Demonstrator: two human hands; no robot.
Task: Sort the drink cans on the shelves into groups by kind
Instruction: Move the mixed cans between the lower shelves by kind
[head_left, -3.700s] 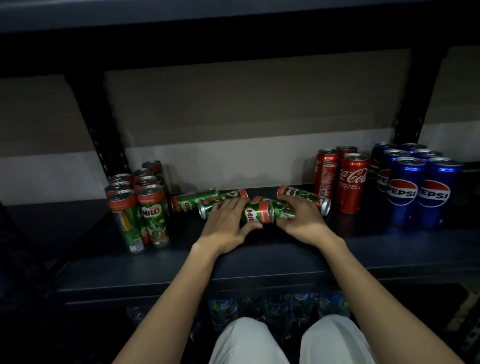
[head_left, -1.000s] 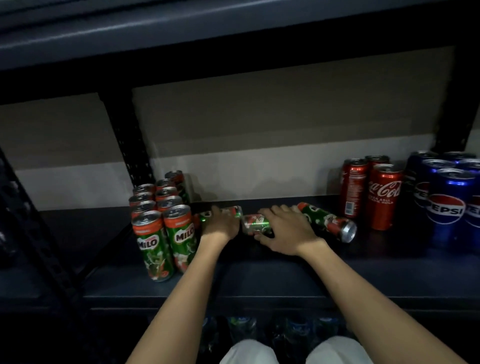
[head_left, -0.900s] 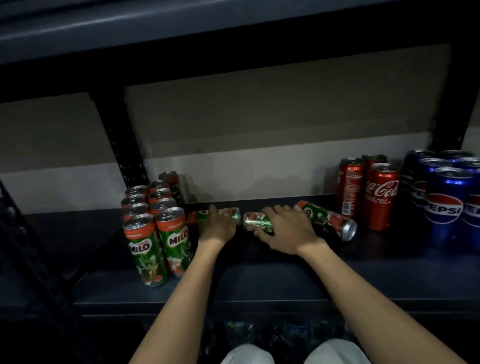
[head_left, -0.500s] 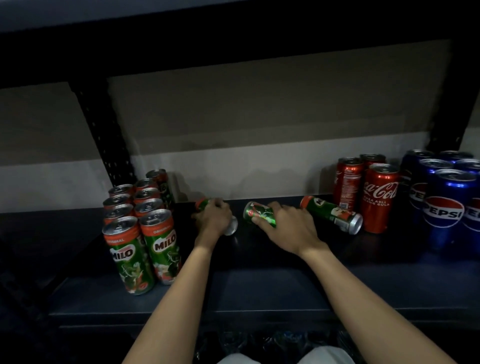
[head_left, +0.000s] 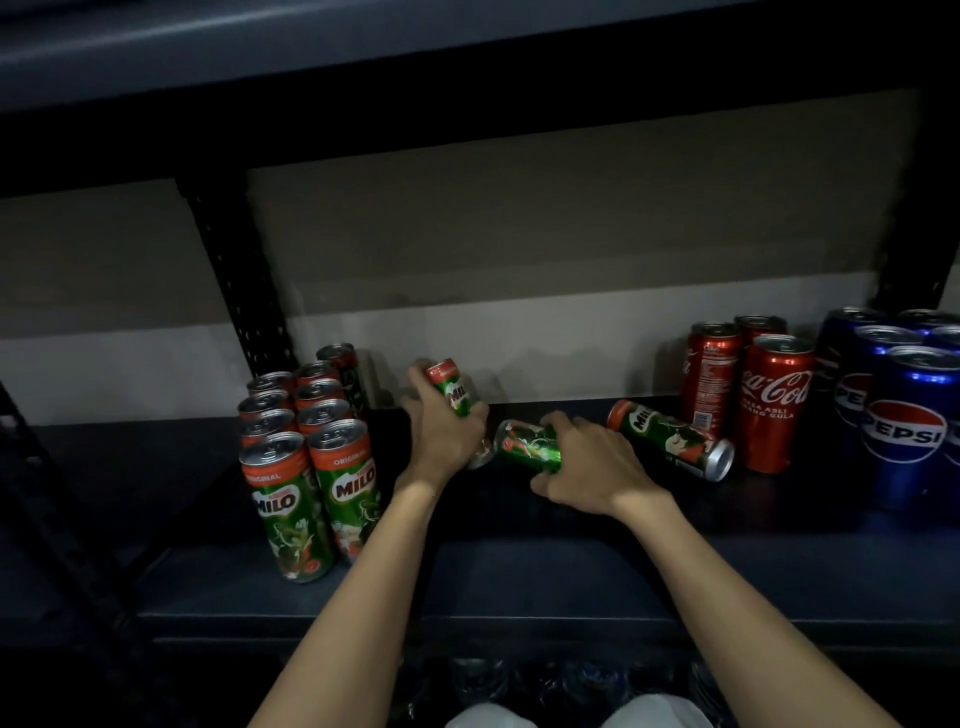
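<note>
On the dark shelf (head_left: 519, 571), my left hand (head_left: 441, 431) grips a green Milo can (head_left: 451, 387) and tilts it up, red top end raised toward the back. To its right my right hand (head_left: 587, 467) grips a second Milo can (head_left: 524, 444) that lies on its side. A third Milo can (head_left: 670, 439) lies on its side further right, untouched. Several upright Milo cans (head_left: 311, 467) stand in two rows at the left. Upright red Coca-Cola cans (head_left: 769, 400) and blue Pepsi cans (head_left: 909, 415) stand at the right.
A perforated black shelf post (head_left: 234, 270) rises behind the Milo rows, another post (head_left: 914, 260) behind the Pepsi cans. An upper shelf (head_left: 363, 57) hangs overhead. Water bottles (head_left: 519, 680) show dimly on the level below. Bare shelf lies in front of my hands.
My left hand has lifted its Milo can from lying flat to tilted up, close to the standing Milo rows. My right hand stays on the other lying can.
</note>
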